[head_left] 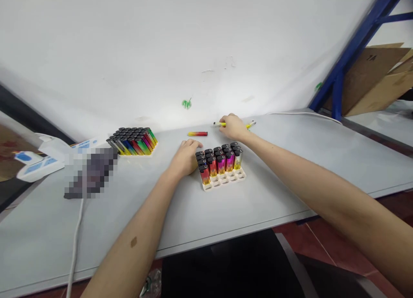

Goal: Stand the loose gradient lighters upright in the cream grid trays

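Several lighters with black tops (221, 162) stand upright in a white tray (222, 181), whose front row of holes is mostly bare. My left hand (186, 156) rests at the tray's left side, fingers curled; what they hold, if anything, is hidden. Farther back, my right hand (232, 126) is closed around a yellow lighter (220, 124), its end poking out to the left. Another yellow and silver lighter (251, 124) lies just right of that hand. Between the hands, near the wall, lies a red and yellow lighter (198, 134).
A second white tray (151, 152) packed with lighters stands at the left by the wall. Beyond it are a power strip (41, 166), a blurred dark object (93, 173) and a white cable (76, 237). Cardboard (371, 80) leans behind a blue frame (337, 91) at right.
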`<action>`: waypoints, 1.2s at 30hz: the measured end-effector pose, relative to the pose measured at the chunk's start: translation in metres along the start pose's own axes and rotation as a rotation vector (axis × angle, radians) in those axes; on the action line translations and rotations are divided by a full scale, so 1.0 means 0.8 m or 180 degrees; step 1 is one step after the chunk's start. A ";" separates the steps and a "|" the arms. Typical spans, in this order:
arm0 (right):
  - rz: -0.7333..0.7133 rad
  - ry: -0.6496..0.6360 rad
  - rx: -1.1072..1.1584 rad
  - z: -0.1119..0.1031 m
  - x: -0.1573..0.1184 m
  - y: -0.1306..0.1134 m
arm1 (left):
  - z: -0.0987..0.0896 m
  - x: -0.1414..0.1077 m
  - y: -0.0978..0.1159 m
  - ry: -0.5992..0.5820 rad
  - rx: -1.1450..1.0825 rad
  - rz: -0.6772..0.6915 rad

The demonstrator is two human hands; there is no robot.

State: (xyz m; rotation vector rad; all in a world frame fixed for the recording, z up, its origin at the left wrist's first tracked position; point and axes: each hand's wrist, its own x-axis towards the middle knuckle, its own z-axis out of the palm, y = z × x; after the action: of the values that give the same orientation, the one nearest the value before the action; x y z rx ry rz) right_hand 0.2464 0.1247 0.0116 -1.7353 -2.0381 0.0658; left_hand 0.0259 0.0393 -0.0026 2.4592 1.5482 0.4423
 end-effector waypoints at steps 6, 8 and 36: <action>0.0231 0.0142 0.1049 -0.027 -0.047 0.025 | 0.000 0.001 0.001 -0.0034 0.0009 -0.0053; 0.0275 0.0370 0.1369 -0.033 -0.062 0.030 | 0.000 0.001 0.000 -0.0027 0.0022 -0.0034; 0.1587 -0.0539 0.4879 -0.053 -0.097 0.019 | 0.002 0.005 -0.014 0.0057 0.0154 0.0117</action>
State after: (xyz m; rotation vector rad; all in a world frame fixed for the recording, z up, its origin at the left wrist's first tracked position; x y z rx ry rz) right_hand 0.2838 0.0435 0.0208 -1.0518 -0.8861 1.4878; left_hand 0.0190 0.0474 -0.0074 2.5305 1.5402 0.4391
